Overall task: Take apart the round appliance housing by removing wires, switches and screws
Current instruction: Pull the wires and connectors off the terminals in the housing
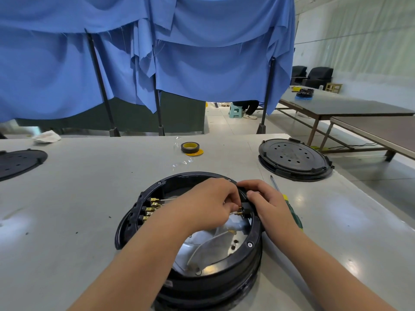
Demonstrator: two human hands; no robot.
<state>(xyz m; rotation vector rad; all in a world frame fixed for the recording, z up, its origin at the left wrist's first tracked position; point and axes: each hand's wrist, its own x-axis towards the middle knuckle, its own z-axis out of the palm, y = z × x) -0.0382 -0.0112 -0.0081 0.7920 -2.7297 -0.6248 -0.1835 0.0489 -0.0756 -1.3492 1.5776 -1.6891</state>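
The round black appliance housing [249, 248] lies open on the grey table in front of me, its shiny metal base showing inside. Brass wire terminals [152, 208] sit in a row on the left inner wall. My left hand [208, 203] reaches across the housing and pinches a white wire with a brass terminal [238, 213] at a black switch [246, 209] on the right inner rim. My right hand [267, 203] grips that rim and switch from the outside. Loose white wires [215, 240] lie on the metal base.
A green-handled screwdriver [292, 212] lies right of the housing, partly under my right wrist. A black perforated cover [294, 157] sits at the back right, another [20, 162] at the far left. A tape roll [190, 147] is behind. Blue curtains hang beyond the table.
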